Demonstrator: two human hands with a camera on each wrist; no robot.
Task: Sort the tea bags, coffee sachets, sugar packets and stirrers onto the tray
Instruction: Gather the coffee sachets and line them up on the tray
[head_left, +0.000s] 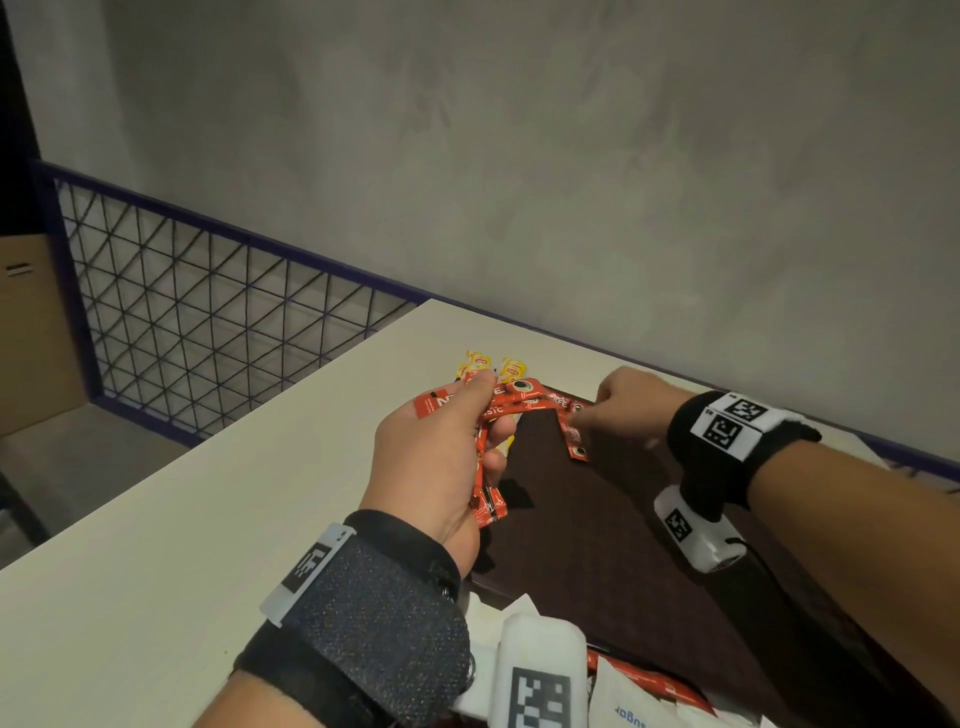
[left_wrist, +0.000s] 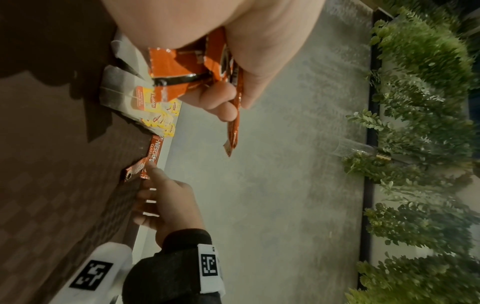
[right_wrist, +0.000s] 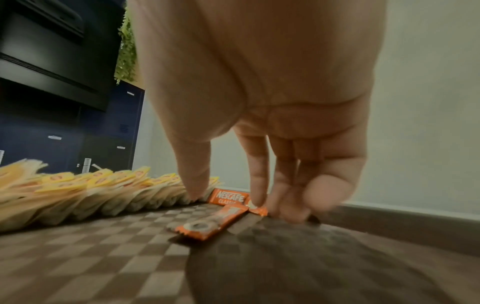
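Left hand grips bunch of coffee sachets, frame centre. Right hand, fingers extended, presses two sachets flat on tray beside tea bags. Advice: align sachets parallel, tight to row, feed one by one.

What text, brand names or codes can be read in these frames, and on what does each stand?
"NESCAFE CLASSIC": coffee sachet on the tray, under the right hand.
"Lipton": yellow tea bag tags.
Partial "STC": sachets gripped by the left hand.
Blue print on a white packet: cut off, unreadable.
Wristband marker squares: patterns only, no words.
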